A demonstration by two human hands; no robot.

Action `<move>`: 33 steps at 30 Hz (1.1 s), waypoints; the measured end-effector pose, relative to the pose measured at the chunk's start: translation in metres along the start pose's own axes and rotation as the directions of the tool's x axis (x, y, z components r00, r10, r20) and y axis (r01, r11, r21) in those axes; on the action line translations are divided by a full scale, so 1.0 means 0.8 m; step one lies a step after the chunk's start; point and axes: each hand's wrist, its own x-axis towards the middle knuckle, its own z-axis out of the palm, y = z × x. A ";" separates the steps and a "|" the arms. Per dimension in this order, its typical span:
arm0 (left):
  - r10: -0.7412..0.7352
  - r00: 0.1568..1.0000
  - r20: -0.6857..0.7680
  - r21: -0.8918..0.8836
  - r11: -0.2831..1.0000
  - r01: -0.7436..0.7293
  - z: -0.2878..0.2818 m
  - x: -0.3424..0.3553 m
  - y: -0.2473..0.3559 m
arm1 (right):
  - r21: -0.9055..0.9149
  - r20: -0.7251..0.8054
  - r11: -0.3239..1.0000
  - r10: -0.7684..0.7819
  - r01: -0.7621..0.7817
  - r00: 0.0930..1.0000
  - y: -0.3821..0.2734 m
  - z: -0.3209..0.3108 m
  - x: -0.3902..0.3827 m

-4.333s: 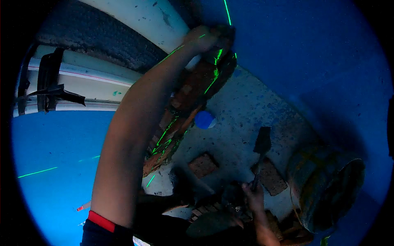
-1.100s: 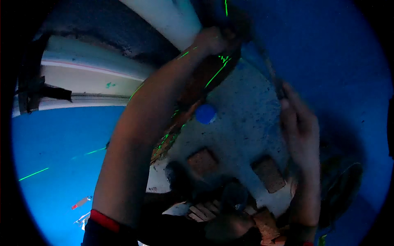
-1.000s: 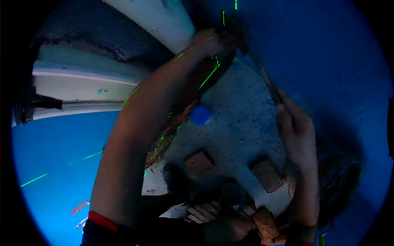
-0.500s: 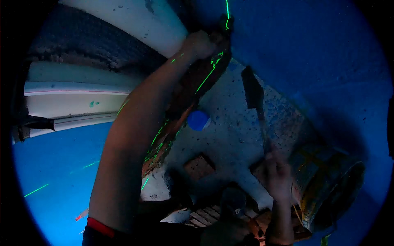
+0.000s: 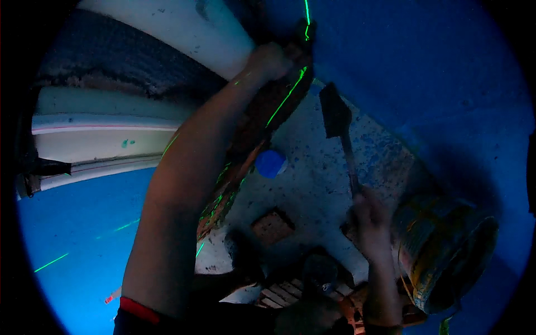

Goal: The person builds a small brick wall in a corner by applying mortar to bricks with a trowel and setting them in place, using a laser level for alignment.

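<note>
My left arm reaches up to the brickwork (image 5: pixel 262 120), where my left hand (image 5: pixel 271 60) rests at its far end by the blue wall. The fingers are curled and partly hidden in dark shadow; what they hold, if anything, cannot be made out. Lower right, my right hand (image 5: pixel 371 215) is wrapped round the slim handle of a hand tool (image 5: pixel 336 111) with a dark, broad, flat head. The tool's head points away from me, above the speckled floor and apart from the brickwork; its exact kind is unclear in the dim light.
A stained bucket (image 5: pixel 441 251) lies tipped beside my right forearm. On the floor are a blue round object (image 5: pixel 270 163), a loose brick (image 5: pixel 272 226) and several more bricks (image 5: pixel 282 294) near me. Pale boards (image 5: pixel 106 134) stand left. A green laser line crosses the brickwork and wall.
My right hand has moved up and slightly left with the tool, whose head has shifted left toward the brickwork. My left hand has stayed almost in place.
</note>
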 end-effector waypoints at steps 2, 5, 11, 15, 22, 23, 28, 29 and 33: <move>0.144 0.984 -0.107 0.113 0.985 -0.132 -0.005 -0.016 0.004 | 0.011 0.060 0.995 0.102 -0.102 0.993 0.008 0.014 0.012; 0.116 0.984 -0.136 0.006 0.993 -0.117 0.010 0.011 -0.020 | 0.024 0.047 0.998 0.060 -0.061 0.997 0.029 0.029 0.019; 0.132 0.982 -0.138 0.034 0.991 -0.128 0.042 0.047 -0.071 | -0.192 0.032 0.979 -0.066 0.070 0.997 0.027 0.049 0.062; 0.118 0.985 -0.122 0.010 0.993 -0.118 0.036 0.040 -0.058 | -0.253 -0.013 0.963 -0.098 0.092 0.995 0.037 0.052 0.107; 0.084 0.993 -0.088 -0.029 0.996 -0.087 0.016 0.016 -0.026 | -0.217 0.026 0.953 -0.211 0.211 0.977 0.022 0.041 0.146; 0.040 0.995 -0.090 -0.019 0.999 -0.042 0.019 0.014 -0.029 | -0.204 0.029 0.953 -0.223 0.224 0.974 0.019 0.044 0.147; 0.113 0.993 -0.022 0.013 0.994 -0.112 0.024 0.029 -0.056 | -0.215 0.109 0.967 -0.118 0.140 0.987 0.016 0.036 0.155; 0.158 0.987 0.005 0.109 0.982 -0.158 0.023 0.031 -0.057 | -0.148 0.141 0.982 -0.093 0.114 0.986 0.022 0.033 0.156; 0.203 0.979 -0.011 0.072 0.977 -0.202 0.019 0.019 -0.028 | -0.268 0.078 0.956 -0.105 0.123 0.991 0.041 0.025 0.150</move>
